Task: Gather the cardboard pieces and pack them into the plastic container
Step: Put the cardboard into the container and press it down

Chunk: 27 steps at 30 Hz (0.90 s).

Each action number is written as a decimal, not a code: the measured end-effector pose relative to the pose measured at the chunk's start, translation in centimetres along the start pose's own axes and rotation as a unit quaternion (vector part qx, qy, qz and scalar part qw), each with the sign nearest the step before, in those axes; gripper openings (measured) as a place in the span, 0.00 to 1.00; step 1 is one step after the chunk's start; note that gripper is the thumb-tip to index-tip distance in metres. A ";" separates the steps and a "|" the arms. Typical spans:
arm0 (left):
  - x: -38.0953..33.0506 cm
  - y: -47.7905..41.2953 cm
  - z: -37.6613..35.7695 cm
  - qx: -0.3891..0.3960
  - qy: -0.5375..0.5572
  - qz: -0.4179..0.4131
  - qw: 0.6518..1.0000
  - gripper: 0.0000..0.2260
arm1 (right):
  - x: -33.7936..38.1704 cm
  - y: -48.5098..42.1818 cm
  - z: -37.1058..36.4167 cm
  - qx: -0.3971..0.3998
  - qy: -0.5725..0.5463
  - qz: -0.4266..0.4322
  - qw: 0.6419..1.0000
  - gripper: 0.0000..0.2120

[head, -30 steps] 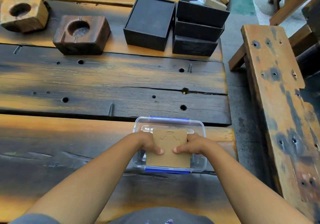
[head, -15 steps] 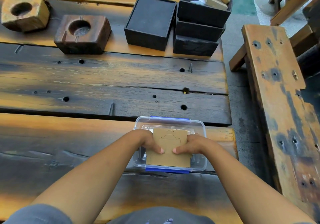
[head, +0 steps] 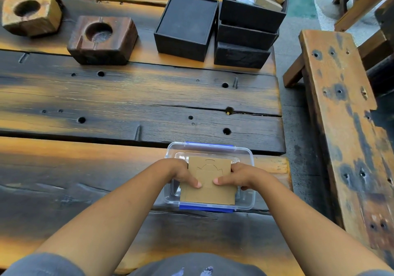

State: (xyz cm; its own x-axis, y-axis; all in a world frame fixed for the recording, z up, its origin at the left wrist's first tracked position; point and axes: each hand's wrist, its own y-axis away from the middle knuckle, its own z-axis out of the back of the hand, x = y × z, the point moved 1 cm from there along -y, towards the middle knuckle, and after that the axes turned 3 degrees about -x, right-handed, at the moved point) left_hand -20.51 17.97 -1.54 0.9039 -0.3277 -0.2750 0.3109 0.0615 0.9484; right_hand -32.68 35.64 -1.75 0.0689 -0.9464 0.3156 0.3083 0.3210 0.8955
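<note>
A clear plastic container (head: 213, 150) with blue clips stands near the table's front right corner. A brown cardboard piece (head: 210, 176), marked with a curved cut outline, sits over the container's opening. My left hand (head: 183, 174) grips the cardboard's left edge, thumb pressed on its face. My right hand (head: 238, 176) grips the right edge the same way. Whether other cardboard pieces lie underneath in the container is hidden.
Two wooden blocks with round hollows (head: 102, 39) (head: 29, 10) sit at the back left. A black box (head: 185, 25) and stacked black trays (head: 247, 32) holding small items stand at the back. A wooden bench (head: 345, 126) runs along the right, past the table's edge.
Nothing has visibly moved; both hands keep the same hold on the cardboard over the container.
</note>
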 end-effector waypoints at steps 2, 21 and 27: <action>-0.1 -0.1 -0.1 -0.005 -0.018 0.008 1.000 0.36 | -0.1 0.1 -0.1 0.010 -0.011 0.000 1.000 0.34; -0.5 0.4 -0.1 -0.007 -0.066 0.011 0.998 0.32 | 0.6 0.2 0.2 0.004 0.093 -0.018 0.995 0.38; -0.5 1.0 -1.5 -0.108 -0.059 0.002 0.992 0.34 | 0.9 0.7 -0.7 -0.036 0.078 -0.025 0.996 0.37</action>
State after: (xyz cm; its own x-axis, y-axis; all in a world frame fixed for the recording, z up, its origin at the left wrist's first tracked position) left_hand -20.24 19.58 -0.69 0.8685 -0.4345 -0.2385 0.3743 0.2595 0.8903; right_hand -31.78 34.99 -1.05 0.1960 -0.9572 0.2129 0.3827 0.2746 0.8821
